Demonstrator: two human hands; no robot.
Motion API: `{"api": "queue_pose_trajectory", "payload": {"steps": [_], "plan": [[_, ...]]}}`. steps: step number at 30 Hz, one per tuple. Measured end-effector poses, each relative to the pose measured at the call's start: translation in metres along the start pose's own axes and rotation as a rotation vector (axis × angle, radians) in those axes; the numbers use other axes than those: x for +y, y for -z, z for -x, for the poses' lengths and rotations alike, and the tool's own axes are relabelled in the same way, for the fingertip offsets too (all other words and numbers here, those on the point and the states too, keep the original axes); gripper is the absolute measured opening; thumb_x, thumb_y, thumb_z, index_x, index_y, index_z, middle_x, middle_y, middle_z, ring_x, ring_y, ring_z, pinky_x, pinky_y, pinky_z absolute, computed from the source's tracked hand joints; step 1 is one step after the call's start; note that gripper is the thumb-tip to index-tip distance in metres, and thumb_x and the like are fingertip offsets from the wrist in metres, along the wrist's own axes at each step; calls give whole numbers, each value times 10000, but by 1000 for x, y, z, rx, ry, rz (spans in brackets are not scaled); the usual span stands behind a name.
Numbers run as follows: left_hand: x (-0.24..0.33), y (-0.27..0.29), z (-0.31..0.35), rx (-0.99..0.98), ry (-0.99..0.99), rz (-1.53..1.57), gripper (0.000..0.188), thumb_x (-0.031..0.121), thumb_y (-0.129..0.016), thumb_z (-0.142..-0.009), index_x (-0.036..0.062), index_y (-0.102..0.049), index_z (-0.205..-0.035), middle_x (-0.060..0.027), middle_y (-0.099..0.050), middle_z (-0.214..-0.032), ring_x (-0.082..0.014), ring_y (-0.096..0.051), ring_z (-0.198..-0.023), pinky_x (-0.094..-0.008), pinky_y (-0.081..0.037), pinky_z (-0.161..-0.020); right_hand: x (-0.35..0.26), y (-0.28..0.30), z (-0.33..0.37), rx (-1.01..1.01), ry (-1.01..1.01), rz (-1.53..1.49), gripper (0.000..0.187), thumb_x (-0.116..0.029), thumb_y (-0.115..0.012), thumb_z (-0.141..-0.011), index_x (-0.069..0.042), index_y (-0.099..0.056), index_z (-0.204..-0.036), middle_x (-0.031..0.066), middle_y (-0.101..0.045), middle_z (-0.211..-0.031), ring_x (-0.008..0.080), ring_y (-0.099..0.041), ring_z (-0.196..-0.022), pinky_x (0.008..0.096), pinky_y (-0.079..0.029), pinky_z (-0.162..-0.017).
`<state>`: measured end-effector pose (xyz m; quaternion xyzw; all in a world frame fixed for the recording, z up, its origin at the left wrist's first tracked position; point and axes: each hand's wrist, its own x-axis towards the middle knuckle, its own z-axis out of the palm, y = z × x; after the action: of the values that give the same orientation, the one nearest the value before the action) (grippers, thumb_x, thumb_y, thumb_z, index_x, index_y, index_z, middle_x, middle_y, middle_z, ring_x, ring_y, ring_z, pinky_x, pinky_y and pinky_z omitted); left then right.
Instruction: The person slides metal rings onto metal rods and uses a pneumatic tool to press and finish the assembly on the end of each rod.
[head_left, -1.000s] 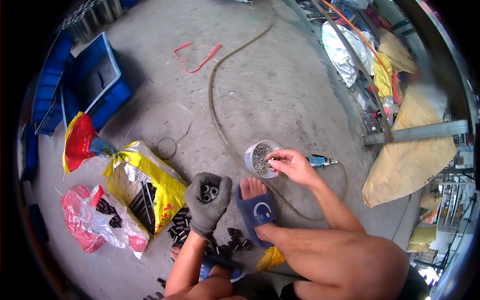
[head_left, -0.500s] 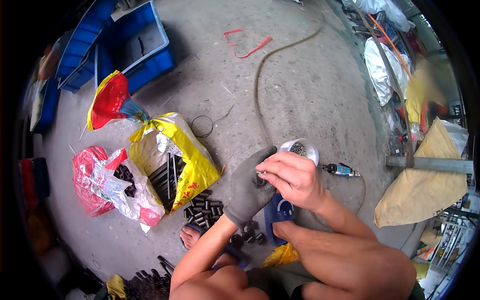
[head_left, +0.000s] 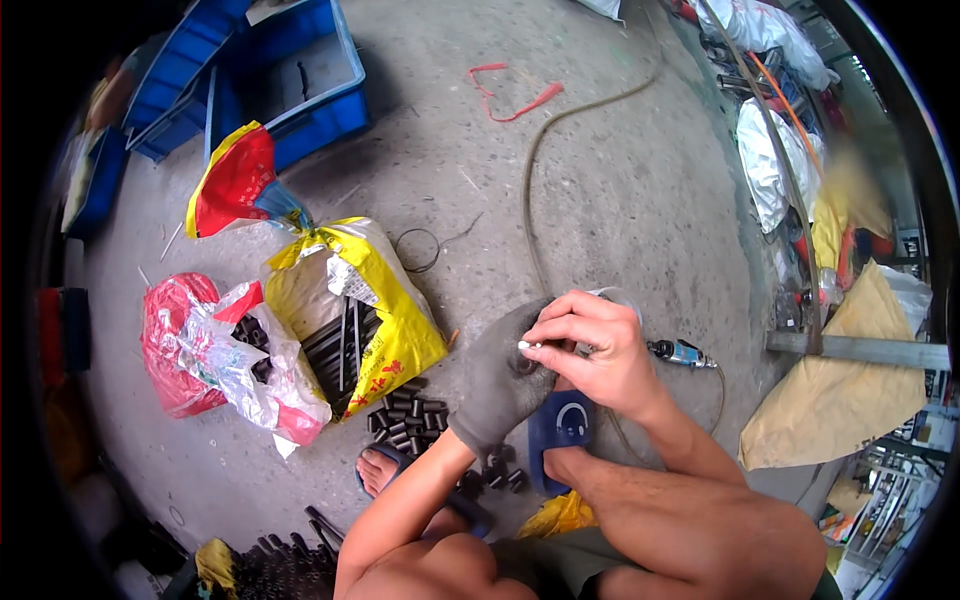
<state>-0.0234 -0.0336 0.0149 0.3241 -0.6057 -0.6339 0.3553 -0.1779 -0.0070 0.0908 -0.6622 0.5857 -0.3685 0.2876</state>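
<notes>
My left hand [head_left: 497,385], in a dark grey glove, is curled around a black cylindrical piece [head_left: 523,366]; only its dark round end shows between the fingers. My bare right hand [head_left: 598,350] is right beside it, with thumb and fingertips pinching a small shiny metal piece [head_left: 528,345], too small to make out fully. Behind the right hand, a white tub [head_left: 622,297] is mostly hidden. Several short black cylinders [head_left: 408,420] lie heaped on the floor below the left hand.
A blue-grey air tool [head_left: 680,352] with a hose rests right of my hands. At left, a yellow bag [head_left: 415,330] holds black rods, next to a red-and-white plastic bag [head_left: 190,345]. Blue crates [head_left: 320,120] stand far left. A long hose [head_left: 528,190] crosses the concrete floor.
My right fingers have shifted slightly and the small metal piece shows more clearly. The right hand now covers most of the tub. The view has moved a little.
</notes>
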Motion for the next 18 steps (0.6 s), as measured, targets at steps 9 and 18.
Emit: {"api": "queue_pose_trajectory", "payload": {"steps": [9,18], "plan": [[-15,0,5,98,-77,-107,533,109,-800,-839,16,-646,-1340,-161,-729,-1188,-220,-722,-1044,-354,-579,-901,-6,13,9,-42,-164,-46,152,11,-805,-863,18,-782,-1012,101,-752,-850,131,-705,-718,267,-544,-624],[-9,0,4,77,-24,-99,526,120,-797,-843,33,-655,-1342,-157,-739,-1168,-227,-732,-1023,-350,-583,-894,4,10,12,-64,-415,-210,125,-42,-812,-893,9,-798,-1007,44,-724,-835,63,-659,-717,226,-505,-608]]}}
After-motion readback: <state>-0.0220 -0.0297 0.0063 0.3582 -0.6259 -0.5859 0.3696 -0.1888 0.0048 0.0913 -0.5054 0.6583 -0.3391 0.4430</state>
